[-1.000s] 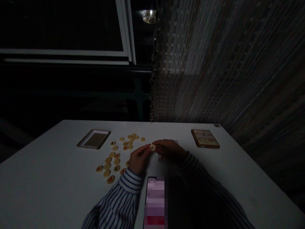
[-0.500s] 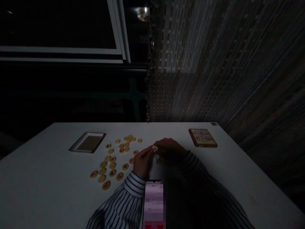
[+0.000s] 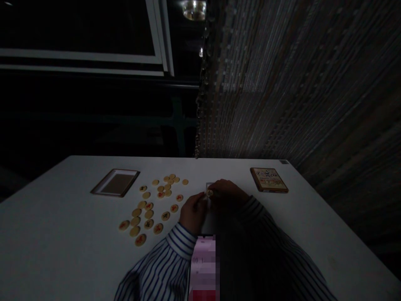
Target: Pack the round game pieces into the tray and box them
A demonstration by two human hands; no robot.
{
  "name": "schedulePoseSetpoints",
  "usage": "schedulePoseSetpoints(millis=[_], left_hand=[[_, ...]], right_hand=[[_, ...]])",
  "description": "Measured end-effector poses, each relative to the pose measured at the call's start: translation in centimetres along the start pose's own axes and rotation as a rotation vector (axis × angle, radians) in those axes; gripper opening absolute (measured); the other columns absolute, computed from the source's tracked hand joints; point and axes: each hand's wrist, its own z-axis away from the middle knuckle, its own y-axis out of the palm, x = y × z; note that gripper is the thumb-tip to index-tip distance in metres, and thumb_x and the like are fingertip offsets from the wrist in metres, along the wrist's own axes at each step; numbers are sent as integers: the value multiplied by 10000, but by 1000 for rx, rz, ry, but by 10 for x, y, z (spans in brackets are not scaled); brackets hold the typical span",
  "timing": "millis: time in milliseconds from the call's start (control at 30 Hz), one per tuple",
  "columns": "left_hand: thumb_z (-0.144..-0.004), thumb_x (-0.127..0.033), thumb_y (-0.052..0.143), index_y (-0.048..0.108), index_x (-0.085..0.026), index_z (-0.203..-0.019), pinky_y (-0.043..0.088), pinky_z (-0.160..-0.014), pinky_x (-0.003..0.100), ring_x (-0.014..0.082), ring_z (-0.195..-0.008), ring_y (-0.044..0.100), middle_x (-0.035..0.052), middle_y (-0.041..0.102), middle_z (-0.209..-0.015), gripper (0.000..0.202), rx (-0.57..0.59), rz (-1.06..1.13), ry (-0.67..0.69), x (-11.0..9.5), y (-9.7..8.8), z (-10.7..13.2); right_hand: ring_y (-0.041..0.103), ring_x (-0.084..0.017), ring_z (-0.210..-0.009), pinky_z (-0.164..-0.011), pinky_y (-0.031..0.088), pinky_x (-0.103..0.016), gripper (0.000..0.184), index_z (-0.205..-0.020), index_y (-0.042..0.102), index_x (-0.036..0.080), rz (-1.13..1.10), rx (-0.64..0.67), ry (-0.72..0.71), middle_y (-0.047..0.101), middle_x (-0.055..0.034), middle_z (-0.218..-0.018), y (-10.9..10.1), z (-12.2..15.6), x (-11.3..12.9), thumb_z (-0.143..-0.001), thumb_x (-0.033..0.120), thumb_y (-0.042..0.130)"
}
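Note:
My hands meet over the white table, both closed at a small round xiangqi piece (image 3: 209,193) with a dark character on its face. My left hand (image 3: 192,211) pinches it from the left with thumb and finger. From the right, the fingers of my right hand (image 3: 228,193) curl round it, partly hidden in shadow. Under the hands shows the pale edge of a small flat thing (image 3: 208,184), mostly covered. To the left lie several loose xiangqi pieces, among them a red-marked piece (image 3: 140,239) and a black-marked piece (image 3: 166,216); others show a plain face.
An open shallow tray (image 3: 117,185) lies at the back left of the table (image 3: 78,251). A printed box (image 3: 269,179) sits at the back right. A lit phone (image 3: 204,267) is below my hands, close to me. Behind the table hangs a string curtain (image 3: 244,104).
My hands and the piece have shifted slightly to the right, and the piece has tilted. The whole view has moved a little. The loose pieces have stayed put.

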Motion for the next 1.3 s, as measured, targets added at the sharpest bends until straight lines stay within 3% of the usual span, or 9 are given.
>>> schedulePoseSetpoints(millis=[200,367,567,733,1300], left_hand=[[-700,-179,546,607,-144,-979,488,-793,373,213,-905,595,105,649,-954,288,74,-212,144,7,1,4],[-706,-165,526,598,-148,-987,474,-814,363,200,-910,590,91,645,-962,290,176,-332,151,10,1,5],[-726,-175,509,583,-142,-1020,450,-832,331,193,-926,571,89,633,-983,305,288,-402,149,10,3,6],[-769,-243,479,589,-145,-1010,452,-801,331,199,-891,575,90,641,-945,283,300,-419,181,12,6,5],[-778,-239,462,599,-169,-971,437,-795,317,189,-887,574,74,643,-932,247,339,-493,188,12,6,3]], right_hand=[[590,-168,-773,-626,379,-229,214,-842,624,208,4,91,26,655,-54,-851,13,-2,-10,-783,352,478],[595,-163,-803,-644,389,-226,302,-811,631,193,83,167,86,655,-70,-866,13,-4,-6,-831,342,370],[601,-183,-796,-630,409,-251,311,-834,626,209,174,199,91,651,-69,-878,13,-3,-3,-817,381,367],[605,-199,-792,-638,418,-273,317,-841,634,200,191,200,82,651,-84,-867,19,-4,-5,-814,364,364],[616,-228,-806,-656,435,-324,305,-855,629,208,158,216,79,661,-81,-883,17,-3,-3,-805,380,382]])
